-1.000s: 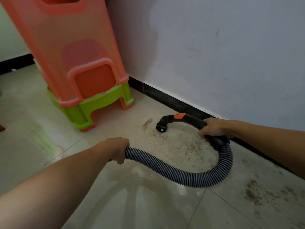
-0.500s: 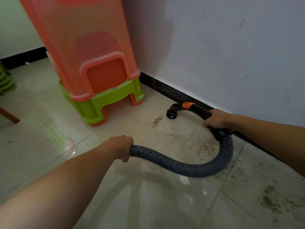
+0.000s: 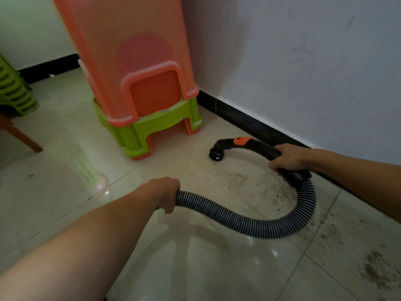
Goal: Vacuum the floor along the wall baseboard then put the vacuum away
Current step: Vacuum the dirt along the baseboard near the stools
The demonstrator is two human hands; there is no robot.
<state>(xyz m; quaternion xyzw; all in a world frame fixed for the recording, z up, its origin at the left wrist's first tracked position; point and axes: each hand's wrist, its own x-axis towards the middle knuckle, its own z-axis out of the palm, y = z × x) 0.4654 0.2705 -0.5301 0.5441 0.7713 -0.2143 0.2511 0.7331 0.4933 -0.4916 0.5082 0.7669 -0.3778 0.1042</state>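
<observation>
Hose (image 3: 238, 216), one, gripped by two hands: left hand (image 3: 166, 192), right hand (image 3: 290, 157).

Pretty much just two arms in shot: left hand (image 3: 166, 193) and right hand (image 3: 289, 157), each on a bare forearm, uncovered all the way to the frame edge.

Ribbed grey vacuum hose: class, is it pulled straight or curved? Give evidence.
Curved: the ribbed grey vacuum hose bends in a U from the left hand to the black handle in the right hand.
</observation>
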